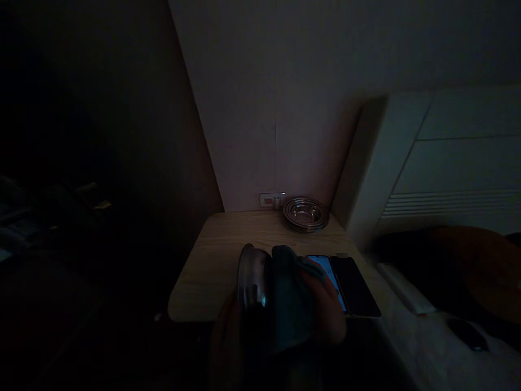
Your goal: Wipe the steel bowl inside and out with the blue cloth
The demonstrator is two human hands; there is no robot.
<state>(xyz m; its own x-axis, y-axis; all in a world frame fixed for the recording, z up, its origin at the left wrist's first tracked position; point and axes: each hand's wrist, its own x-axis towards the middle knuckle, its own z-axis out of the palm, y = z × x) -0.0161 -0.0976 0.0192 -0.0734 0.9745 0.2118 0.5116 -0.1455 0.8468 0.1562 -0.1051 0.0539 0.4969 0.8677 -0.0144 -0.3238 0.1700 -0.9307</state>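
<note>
Open strip of tabletop [203, 271] left, stacked bowls [306, 214] blocking back right.

Bare left hand [227, 332], bare right hand [329, 310], clothing hidden in darkness

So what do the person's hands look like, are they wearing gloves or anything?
The left hand and the right hand both look bare, with no gloves that I can see. It's very dark, so I can't tell if there are rings, a watch or sleeves. The left one is just a dim shape; the right one shows a bit better.
</note>
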